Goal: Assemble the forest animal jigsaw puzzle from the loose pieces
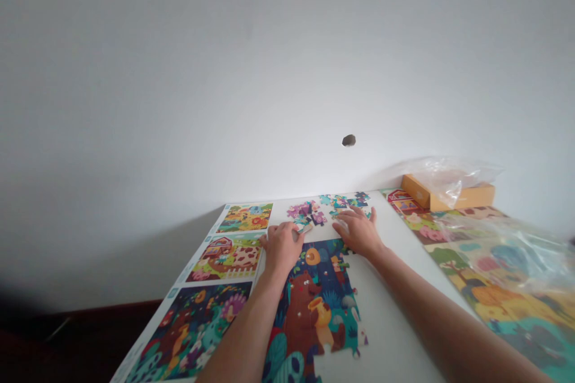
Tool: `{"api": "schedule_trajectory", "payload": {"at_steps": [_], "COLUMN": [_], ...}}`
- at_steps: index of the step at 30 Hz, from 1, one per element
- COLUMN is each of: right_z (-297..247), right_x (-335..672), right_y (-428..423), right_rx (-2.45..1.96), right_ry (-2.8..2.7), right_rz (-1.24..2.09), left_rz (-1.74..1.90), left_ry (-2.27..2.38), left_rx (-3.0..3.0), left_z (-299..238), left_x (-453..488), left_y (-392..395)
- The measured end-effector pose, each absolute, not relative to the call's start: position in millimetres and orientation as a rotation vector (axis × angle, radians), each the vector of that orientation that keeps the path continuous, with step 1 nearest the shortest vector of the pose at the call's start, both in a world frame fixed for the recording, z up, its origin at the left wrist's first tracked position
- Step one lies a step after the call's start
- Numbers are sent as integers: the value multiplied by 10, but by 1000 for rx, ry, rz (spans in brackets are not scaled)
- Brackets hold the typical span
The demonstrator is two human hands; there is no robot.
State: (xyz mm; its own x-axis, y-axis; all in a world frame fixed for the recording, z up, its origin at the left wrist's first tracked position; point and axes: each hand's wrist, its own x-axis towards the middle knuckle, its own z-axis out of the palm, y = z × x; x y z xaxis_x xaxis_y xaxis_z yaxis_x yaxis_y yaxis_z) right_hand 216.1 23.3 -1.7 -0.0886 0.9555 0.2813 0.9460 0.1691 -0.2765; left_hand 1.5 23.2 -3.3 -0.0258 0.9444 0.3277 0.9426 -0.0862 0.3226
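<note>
Bare forearms (426, 305) extend inward from the lower edge. A pale wall (179, 72) stands behind a white tabletop (381, 323). Illustrated panels (449, 260) occupy the right side, partly beneath clear plastic (534, 257). At centre lies the part-assembled bear puzzle (305, 305), its right edge irregular. A three-picture sheet (238, 257) lies to its left. An orange box (471, 196) sits at the back right, with a clear plastic bag (449, 176) over it. Hands: left (282, 244), fingers curled, a pale-edged piece (306, 230) at the fingertips, grip unconfirmed; right (358, 232), fingers loosely parted over the puzzle's top corner, hold cannot be determined. Loose pieces (318, 218) lie just beyond. Wall hole (349, 140) noted.
</note>
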Motion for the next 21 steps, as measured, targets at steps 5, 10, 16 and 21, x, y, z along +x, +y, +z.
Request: {"api": "schedule_trajectory", "payload": {"at_steps": [5, 10, 16, 21], "right_z": [62, 64, 86, 111], "right_x": [2077, 1894, 1813, 1772], "right_y": [563, 913, 1085, 1275], "right_rx": [-1780, -1893, -2002, -2124], "right_ry": [-2151, -2208, -2081, -2037], "right_rz": [23, 94, 12, 88], "left_rz": [736, 714, 686, 713], "left_ry": [2111, 2112, 2138, 2124], "left_rx": [2195, 2189, 2156, 2183], "left_z": [-40, -17, 23, -24], "left_x": [22, 26, 49, 36], "left_y": [237, 227, 208, 226]}}
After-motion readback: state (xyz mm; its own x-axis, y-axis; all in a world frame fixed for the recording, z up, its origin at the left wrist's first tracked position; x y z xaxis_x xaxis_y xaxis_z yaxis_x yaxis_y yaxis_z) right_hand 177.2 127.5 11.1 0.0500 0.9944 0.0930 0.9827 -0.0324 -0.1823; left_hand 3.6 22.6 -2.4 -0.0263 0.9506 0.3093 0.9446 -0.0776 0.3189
